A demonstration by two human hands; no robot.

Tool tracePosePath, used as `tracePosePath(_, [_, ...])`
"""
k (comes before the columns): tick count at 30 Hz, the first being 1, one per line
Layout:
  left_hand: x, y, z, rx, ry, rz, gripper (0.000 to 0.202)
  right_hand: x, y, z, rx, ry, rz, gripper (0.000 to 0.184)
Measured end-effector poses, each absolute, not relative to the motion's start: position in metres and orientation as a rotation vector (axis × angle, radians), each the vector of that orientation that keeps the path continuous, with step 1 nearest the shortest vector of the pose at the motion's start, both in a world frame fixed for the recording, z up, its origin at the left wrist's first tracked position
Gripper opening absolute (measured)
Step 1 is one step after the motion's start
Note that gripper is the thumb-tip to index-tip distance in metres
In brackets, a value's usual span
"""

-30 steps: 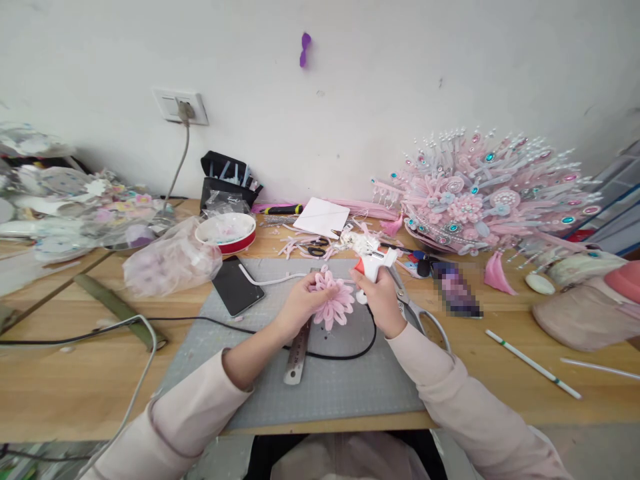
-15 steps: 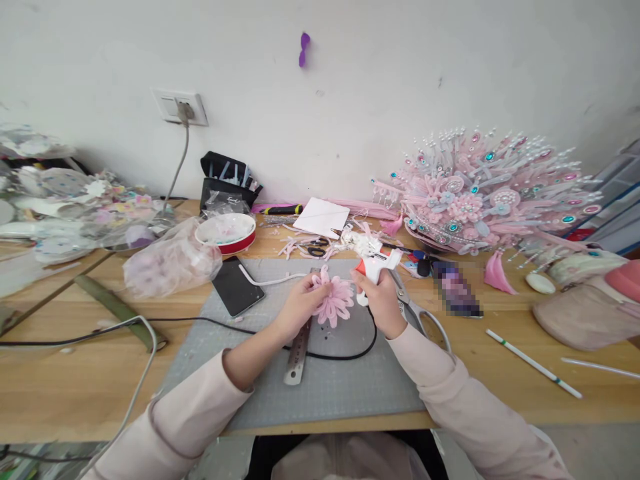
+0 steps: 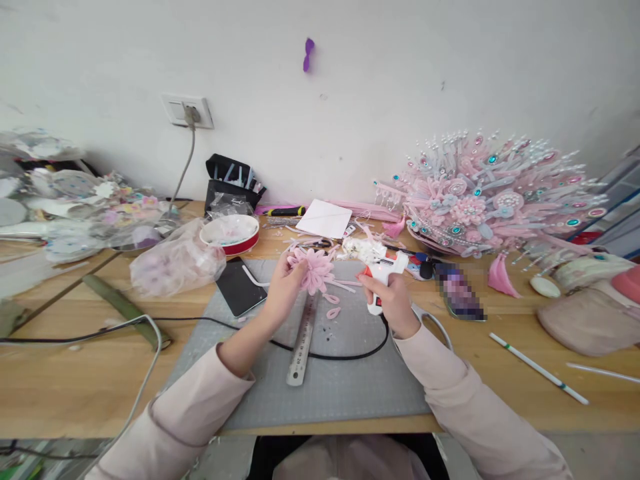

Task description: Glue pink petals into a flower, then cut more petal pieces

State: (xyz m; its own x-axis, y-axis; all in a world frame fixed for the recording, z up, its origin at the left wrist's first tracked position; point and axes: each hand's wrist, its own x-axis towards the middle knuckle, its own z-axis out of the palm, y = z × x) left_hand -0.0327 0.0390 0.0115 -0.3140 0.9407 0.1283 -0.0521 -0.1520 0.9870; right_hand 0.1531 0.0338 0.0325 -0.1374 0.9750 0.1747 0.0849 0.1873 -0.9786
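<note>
Between the fingers of my left hand (image 3: 283, 285) is a pink fuzzy flower (image 3: 314, 270) with looped petals, held above the cutting mat. My right hand (image 3: 395, 303) grips a white glue gun (image 3: 385, 270) with an orange part near its front; its nozzle end lies by a whitish clump (image 3: 363, 249). Below the flower, pink loops (image 3: 333, 312) lie on the grey cutting mat (image 3: 350, 393). A steel ruler (image 3: 301, 347) rests there too, near my left forearm. The handle of silver scissors (image 3: 437, 327) shows beside my right wrist, partly hidden.
A large pink beaded headpiece (image 3: 480, 200) stands at back right, near a phone (image 3: 460, 293). A black tablet-like device (image 3: 240, 287), a red-rimmed bowl (image 3: 256, 241) and a plastic bag (image 3: 175, 263) sit left. The black cable (image 3: 345, 358) curves across the mat.
My left hand has moved the flower up and left, away from the glue gun, and loose pink loops now show on the mat. The glue gun has shifted slightly right in my right hand.
</note>
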Motion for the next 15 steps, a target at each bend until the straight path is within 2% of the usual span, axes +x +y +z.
tracePosePath(2, [-0.034, 0.039, 0.012, 1.089, 1.331, 1.623, 0.018, 0.151, 0.030, 0.034, -1.121, -1.534, 1.071, 0.035])
tracePosePath(8, [-0.032, 0.035, 0.014, 1.159, 1.333, 1.673, 0.015, 0.148, 0.024, 0.029, -1.093, -1.742, 0.820, 0.013])
tracePosePath(15, [-0.030, 0.033, 0.013, 1.191, 1.308, 1.669, 0.011, 0.147, 0.025, 0.023, -1.098, -1.900, 0.687, 0.013])
